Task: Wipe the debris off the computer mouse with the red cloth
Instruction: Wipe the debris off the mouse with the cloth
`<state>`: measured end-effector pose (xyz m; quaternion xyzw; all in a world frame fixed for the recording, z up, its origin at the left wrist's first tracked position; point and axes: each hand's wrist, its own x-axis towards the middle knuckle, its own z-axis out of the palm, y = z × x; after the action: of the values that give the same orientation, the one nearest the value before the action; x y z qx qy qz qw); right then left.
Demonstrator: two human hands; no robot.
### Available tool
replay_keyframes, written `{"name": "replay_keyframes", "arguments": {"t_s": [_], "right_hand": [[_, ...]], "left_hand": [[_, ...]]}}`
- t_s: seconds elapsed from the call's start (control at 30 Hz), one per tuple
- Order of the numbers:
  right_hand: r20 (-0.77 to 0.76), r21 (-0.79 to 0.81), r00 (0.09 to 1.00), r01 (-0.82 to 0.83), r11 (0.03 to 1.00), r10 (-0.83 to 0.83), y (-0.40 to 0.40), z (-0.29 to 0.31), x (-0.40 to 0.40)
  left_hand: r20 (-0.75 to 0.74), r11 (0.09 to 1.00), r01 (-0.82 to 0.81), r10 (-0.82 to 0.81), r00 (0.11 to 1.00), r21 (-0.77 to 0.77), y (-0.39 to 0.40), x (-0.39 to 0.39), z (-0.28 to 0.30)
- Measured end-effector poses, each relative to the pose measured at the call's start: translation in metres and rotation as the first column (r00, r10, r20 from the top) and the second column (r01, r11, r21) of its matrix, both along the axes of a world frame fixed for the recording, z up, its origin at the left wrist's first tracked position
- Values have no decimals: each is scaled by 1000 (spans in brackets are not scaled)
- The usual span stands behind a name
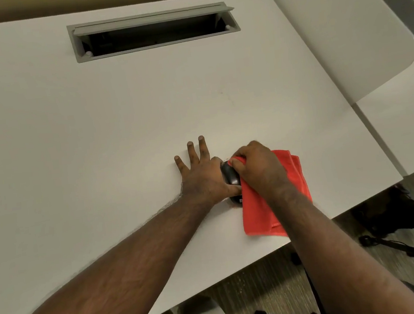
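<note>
A black computer mouse point(230, 177) lies on the white desk point(95, 144) near its front edge. My left hand point(203, 175) holds the mouse by its left side with thumb and index finger, the other fingers spread flat on the desk. My right hand point(256, 166) grips a bunched part of the red cloth point(260, 215) and presses it against the right side and top of the mouse. The remainder of the cloth lies flat on the desk under my right forearm. A few small specks show on the desk around the mouse.
A grey cable slot point(154, 30) with its lid raised sits at the back of the desk. A white divider panel point(341, 30) stands to the right, with a second desk beyond. A black chair base point(407, 249) stands on the floor at lower right.
</note>
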<state>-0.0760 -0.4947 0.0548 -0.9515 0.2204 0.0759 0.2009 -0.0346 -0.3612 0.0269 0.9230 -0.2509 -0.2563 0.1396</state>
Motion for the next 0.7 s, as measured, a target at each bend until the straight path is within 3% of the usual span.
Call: {"name": "replay_keyframes", "arguments": {"t_s": [0.2, 0.33, 0.7], "right_hand": [[-192, -42, 979, -78, 996, 68, 12, 6, 26], [-215, -79, 977, -33, 996, 15, 6, 9, 30], [-214, -143, 972, -128, 982, 95, 16, 7, 24]], "left_hand": [[31, 1000, -16, 16, 999, -8, 0, 1, -3], [43, 1000, -22, 22, 999, 0, 0, 0, -4], [97, 999, -4, 1, 995, 33, -2, 0, -3]]}}
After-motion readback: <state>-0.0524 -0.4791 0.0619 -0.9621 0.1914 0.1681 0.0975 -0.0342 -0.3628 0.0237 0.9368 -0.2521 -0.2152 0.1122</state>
